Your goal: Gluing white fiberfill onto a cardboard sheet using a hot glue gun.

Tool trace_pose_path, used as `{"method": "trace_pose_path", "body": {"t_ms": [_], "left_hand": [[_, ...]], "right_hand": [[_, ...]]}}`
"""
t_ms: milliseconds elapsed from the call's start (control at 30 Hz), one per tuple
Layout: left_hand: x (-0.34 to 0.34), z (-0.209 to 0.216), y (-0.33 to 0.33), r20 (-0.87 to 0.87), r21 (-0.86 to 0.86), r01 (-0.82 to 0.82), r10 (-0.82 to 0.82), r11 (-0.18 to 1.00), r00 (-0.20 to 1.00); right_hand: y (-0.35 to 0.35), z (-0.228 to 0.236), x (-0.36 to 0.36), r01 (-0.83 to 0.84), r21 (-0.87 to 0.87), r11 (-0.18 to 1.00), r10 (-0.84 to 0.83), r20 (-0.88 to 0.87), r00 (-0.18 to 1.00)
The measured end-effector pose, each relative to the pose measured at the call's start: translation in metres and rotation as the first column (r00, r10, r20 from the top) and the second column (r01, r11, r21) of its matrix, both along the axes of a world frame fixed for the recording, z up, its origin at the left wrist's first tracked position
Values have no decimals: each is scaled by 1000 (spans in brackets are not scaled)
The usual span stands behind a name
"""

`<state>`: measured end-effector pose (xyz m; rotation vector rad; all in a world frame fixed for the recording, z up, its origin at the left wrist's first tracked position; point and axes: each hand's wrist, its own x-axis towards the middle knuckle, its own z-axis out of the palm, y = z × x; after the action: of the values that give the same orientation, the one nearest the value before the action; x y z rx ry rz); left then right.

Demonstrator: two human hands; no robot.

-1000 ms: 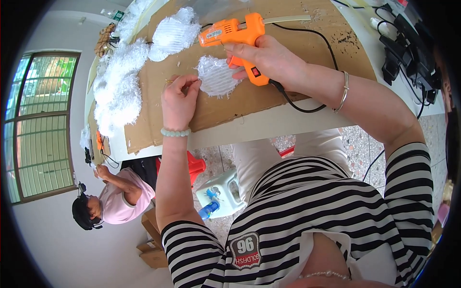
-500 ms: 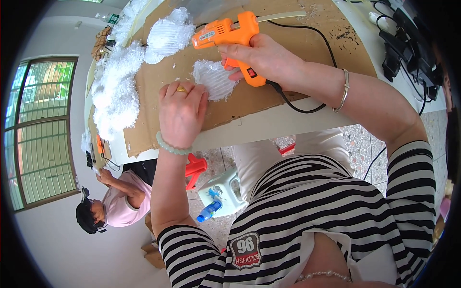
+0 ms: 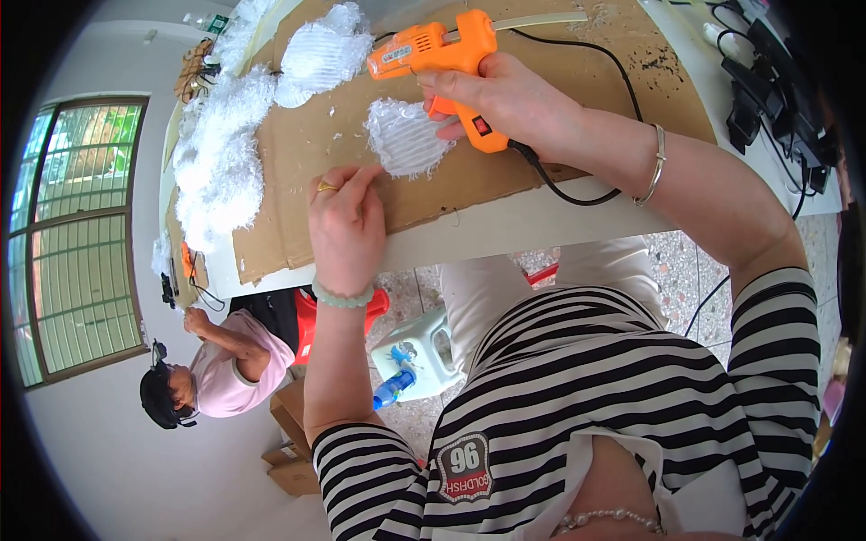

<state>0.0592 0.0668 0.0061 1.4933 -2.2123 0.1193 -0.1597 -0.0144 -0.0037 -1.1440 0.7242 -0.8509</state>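
My right hand [image 3: 514, 104] grips an orange hot glue gun [image 3: 451, 54] by its handle; a pale glue stick [image 3: 541, 20] juts from its back and the nozzle points left. Below the gun, a ribbed white patch of fluffy material [image 3: 406, 140] with frayed edges lies on a brown cardboard sheet [image 3: 505, 185]. My left hand [image 3: 347, 225] is closed beside the patch's lower left edge, fingers bent together and low over the cardboard. Whatever its fingertips pinch, if anything, is too small to make out.
Another ribbed white piece [image 3: 325, 54] and a heap of white fluff [image 3: 221, 167] lie on the cardboard's left. The gun's black cord [image 3: 577, 200] loops near my wrist. Black adapters [image 3: 762, 86] sit at the right. Another person [image 3: 239, 370] works at the table's far left.
My left hand has drawn back slightly toward me from the patch's edge, its fingers now closer together. The right hand still holds the glue gun above the patch, shifted little.
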Motion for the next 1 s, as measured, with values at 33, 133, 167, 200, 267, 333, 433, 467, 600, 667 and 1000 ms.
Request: {"method": "trace_pose_path", "body": {"t_ms": [33,133,167,200,267,333,433,467,600,667,1000], "left_hand": [[-4,-1,2,0,1,-2,2,1000,1000],[-12,-4,6,-36,-6,18,-18,1000,999],[-12,-7,7,-44,-32,10,-11,999,999],[-13,-8,7,-53,-59,2,-5,998,999],[-15,-9,6,-41,-80,-4,0,997,999],[-15,-9,6,-26,-102,-11,8,995,1000],[-12,-13,5,-102,-56,-85,79,995,992],[-12,-16,4,-176,-7,-161,158,987,972],[-18,-14,0,-166,29,-215,217,976,962],[-13,-18,-6,-140,-26,-161,156,987,978],[-16,6,-4,344,-432,85,77,898,936]], "right_hand": [[1,1,0,3,-6,1000,-3,9,1000],[1,1,0,4,-15,1000,-3,13,1000],[1,1,1,1,-19,1000,-1,8,1000],[1,1,0,2,-17,1000,-2,8,1000],[0,1,-1,-3,-13,1000,3,3,1000],[0,1,-1,-7,-9,1000,7,2,1000],[0,0,-1,-9,-10,1000,9,-3,1000],[-1,-1,-1,-10,-16,1000,10,-6,1000],[-1,-1,-1,-7,-29,1000,7,-7,1000],[-1,-3,-1,-9,-11,1000,9,2,1000],[-6,-5,-2,-49,-63,997,45,-71,996]]}}
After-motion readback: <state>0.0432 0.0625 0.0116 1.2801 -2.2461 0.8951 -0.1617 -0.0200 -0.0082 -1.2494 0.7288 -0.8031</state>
